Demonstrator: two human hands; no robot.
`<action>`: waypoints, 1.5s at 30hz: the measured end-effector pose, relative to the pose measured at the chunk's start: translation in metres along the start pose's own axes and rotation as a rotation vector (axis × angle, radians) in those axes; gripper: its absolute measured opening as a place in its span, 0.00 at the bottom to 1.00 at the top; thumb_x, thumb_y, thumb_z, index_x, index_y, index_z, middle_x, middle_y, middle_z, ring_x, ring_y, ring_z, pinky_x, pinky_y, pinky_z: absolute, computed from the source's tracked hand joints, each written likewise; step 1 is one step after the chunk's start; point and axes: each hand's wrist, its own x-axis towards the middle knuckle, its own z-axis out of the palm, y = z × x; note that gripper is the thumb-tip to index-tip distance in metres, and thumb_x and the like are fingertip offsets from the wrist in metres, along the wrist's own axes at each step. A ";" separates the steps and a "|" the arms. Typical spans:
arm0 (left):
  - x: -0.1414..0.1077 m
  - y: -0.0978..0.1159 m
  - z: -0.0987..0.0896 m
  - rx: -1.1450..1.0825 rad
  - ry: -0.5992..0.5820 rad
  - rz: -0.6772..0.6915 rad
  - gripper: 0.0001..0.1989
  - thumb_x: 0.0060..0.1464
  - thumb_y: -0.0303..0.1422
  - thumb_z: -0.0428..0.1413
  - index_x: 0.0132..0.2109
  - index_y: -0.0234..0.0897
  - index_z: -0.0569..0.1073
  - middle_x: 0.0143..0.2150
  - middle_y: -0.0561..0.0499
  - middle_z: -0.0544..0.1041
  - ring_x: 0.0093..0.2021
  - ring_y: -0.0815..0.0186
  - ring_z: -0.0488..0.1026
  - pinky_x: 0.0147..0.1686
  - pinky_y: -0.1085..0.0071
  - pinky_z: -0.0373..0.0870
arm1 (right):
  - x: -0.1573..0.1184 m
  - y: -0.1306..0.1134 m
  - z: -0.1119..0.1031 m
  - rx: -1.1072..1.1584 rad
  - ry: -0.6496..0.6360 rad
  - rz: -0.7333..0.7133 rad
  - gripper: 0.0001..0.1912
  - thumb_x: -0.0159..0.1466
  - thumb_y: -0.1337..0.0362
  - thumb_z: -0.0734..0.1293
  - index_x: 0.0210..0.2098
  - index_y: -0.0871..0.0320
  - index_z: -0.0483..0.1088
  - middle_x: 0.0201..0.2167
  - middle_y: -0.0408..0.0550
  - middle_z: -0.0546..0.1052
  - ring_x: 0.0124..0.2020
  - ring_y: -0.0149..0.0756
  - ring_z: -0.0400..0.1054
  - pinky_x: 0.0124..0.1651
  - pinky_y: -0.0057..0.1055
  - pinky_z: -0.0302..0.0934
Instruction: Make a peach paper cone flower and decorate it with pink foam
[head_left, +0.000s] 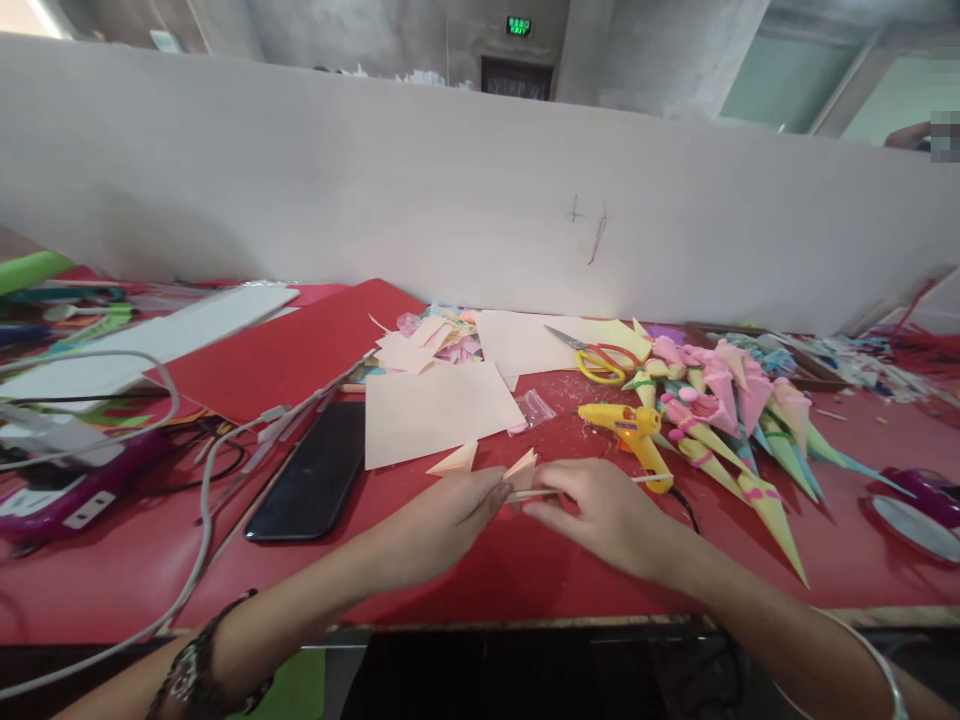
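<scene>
Hands [536, 505] above red table [442, 598], facing white partition [337, 190].

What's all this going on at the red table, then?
A person is working with both bare hands over the red table. The left hand pinches a small folded paper, and the right hand is on a thin stick that meets it. A second folded piece lies just beyond the left hand. The yellow glue gun rests nearby, beside a heap of pastel cones, and open scissors lie farther back.
</scene>
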 end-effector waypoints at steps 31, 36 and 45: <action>-0.008 0.001 -0.009 -0.233 0.171 -0.030 0.16 0.56 0.34 0.42 0.44 0.35 0.71 0.25 0.55 0.64 0.28 0.72 0.62 0.30 0.76 0.60 | -0.009 0.008 -0.005 -0.184 0.219 -0.145 0.17 0.65 0.64 0.51 0.31 0.60 0.68 0.22 0.45 0.70 0.24 0.29 0.62 0.27 0.25 0.48; -0.004 0.002 -0.008 -0.170 0.226 -0.078 0.14 0.54 0.33 0.44 0.43 0.37 0.71 0.26 0.55 0.67 0.27 0.71 0.62 0.29 0.76 0.60 | -0.005 0.005 -0.005 -0.124 0.119 -0.070 0.12 0.63 0.66 0.54 0.33 0.60 0.68 0.26 0.46 0.73 0.27 0.30 0.65 0.28 0.24 0.50; -0.007 -0.003 -0.011 -0.069 0.151 -0.044 0.13 0.56 0.33 0.44 0.40 0.37 0.72 0.25 0.56 0.66 0.26 0.72 0.62 0.27 0.77 0.58 | 0.001 -0.002 -0.005 0.002 -0.024 0.052 0.16 0.64 0.65 0.54 0.28 0.61 0.70 0.23 0.46 0.74 0.24 0.29 0.65 0.27 0.24 0.51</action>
